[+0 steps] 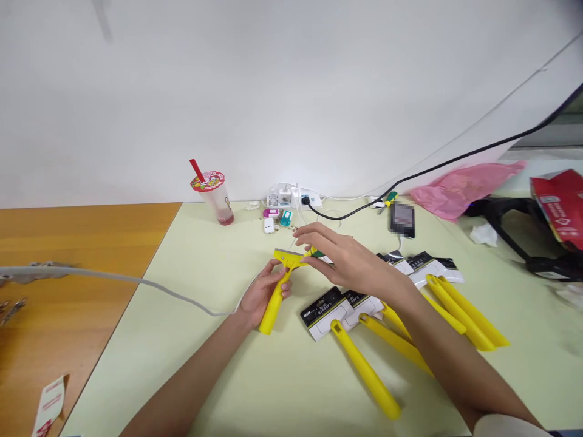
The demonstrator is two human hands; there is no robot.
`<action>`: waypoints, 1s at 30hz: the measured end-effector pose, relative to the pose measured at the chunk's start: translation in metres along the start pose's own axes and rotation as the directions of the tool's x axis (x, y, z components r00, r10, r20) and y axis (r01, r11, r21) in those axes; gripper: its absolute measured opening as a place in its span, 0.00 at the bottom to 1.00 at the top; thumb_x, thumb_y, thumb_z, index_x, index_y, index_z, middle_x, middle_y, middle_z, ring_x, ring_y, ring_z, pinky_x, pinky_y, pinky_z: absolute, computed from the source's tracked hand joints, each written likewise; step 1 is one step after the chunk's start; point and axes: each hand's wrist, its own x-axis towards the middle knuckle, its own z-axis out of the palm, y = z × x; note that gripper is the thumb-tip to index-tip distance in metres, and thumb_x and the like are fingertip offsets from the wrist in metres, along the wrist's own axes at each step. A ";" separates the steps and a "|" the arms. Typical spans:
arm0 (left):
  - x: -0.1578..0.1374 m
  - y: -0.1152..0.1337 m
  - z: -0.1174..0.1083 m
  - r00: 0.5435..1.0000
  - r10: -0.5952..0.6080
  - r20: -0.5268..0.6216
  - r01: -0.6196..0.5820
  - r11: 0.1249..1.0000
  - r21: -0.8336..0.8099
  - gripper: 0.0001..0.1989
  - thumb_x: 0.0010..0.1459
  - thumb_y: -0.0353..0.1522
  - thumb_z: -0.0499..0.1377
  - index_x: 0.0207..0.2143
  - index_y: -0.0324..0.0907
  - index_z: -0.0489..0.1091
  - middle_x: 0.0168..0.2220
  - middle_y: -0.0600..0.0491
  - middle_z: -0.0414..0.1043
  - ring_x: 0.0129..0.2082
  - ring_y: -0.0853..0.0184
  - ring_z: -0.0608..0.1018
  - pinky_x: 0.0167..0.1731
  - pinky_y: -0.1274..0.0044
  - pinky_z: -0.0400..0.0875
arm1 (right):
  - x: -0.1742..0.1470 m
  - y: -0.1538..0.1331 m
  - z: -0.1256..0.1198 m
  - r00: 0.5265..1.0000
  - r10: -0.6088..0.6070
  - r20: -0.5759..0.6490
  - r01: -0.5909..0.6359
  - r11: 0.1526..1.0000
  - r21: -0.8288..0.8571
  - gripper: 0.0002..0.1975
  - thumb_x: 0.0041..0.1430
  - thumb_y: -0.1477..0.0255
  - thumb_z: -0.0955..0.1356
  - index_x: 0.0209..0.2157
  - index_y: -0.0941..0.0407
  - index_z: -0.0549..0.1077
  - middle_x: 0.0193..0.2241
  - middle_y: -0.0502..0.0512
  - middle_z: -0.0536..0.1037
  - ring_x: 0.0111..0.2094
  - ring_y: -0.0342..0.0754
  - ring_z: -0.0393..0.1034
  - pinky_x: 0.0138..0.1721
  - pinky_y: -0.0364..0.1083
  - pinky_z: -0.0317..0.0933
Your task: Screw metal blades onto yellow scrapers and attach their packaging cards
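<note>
My left hand [264, 292] is closed around the yellow handle of a scraper [274, 306], whose wide head with a metal edge points up and away. Just right of that head, my right hand [348, 258] has its thumb and fingers around a small screwdriver [314, 251] with a green-and-yellow handle. Its tip is hidden, so I cannot tell whether it touches the scraper. Below my right forearm lie several more scrapers [367, 370] with yellow handles, their heads in black-and-white packaging [321, 312]. Part of this group is covered by the arm.
A drink cup [216, 197] with a red straw stands at the back left. By the wall are a power strip [291, 197], small chargers [269, 225], a phone [402, 219] and another screwdriver [390, 198]. A grey cable [182, 297] crosses at left; a pink bag [460, 188] lies right.
</note>
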 end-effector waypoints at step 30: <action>0.005 0.001 -0.005 0.995 0.084 -0.047 -0.083 0.996 0.021 0.28 0.50 0.28 0.78 0.46 0.46 0.65 0.44 0.55 0.75 0.24 0.78 0.71 0.25 0.82 0.68 | 0.006 -0.012 -0.001 0.997 0.081 0.017 -0.079 0.993 -0.083 0.20 0.70 0.77 0.66 0.60 0.51 0.65 0.59 0.63 0.74 0.50 0.55 0.78 0.50 0.54 0.73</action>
